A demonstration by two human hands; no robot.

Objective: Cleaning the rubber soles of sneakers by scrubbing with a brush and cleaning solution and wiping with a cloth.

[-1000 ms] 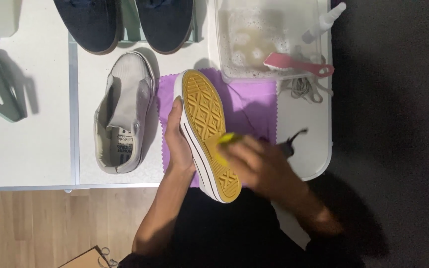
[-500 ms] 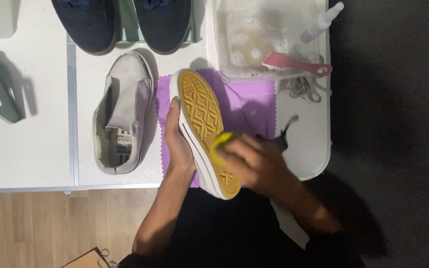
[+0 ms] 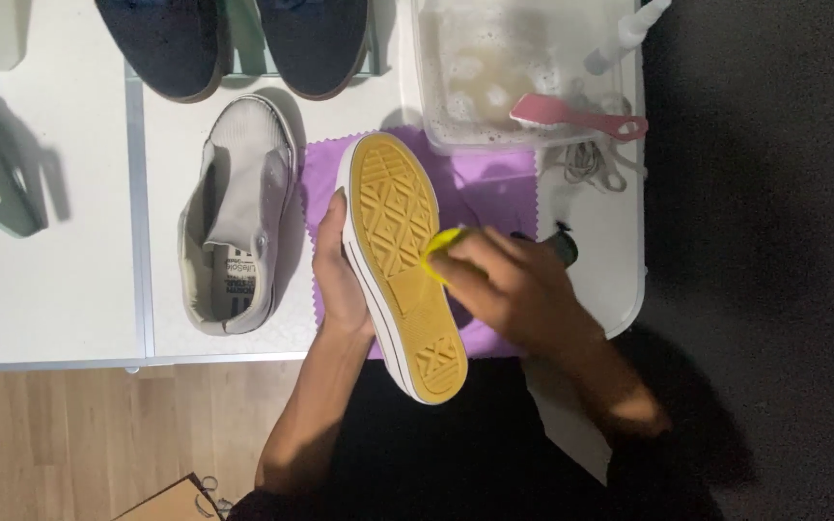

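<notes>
The left hand (image 3: 338, 280) is closed around the side of an upturned sneaker (image 3: 400, 262), thumb and fingers clamped on its white sidewall, holding it sole-up over the near edge of the white table (image 3: 69, 299); the yellow sole's heel juts past that edge toward the person. The right hand (image 3: 518, 289) is curled around a small yellow brush or cloth (image 3: 444, 243), too blurred to name, which is pressed to the middle of the sole. Beneath the sneaker lies a purple cloth (image 3: 480, 193), reaching the near edge. Just left, a worn grey shoe (image 3: 236, 222) lies on its own bare strip of table. At the far edge sit two dark shoes (image 3: 234, 43) and a clear tub of soapy water (image 3: 504, 68), with a pink brush (image 3: 571, 118) across its near rim. White laces (image 3: 596, 164) lie near the right edge.
</notes>
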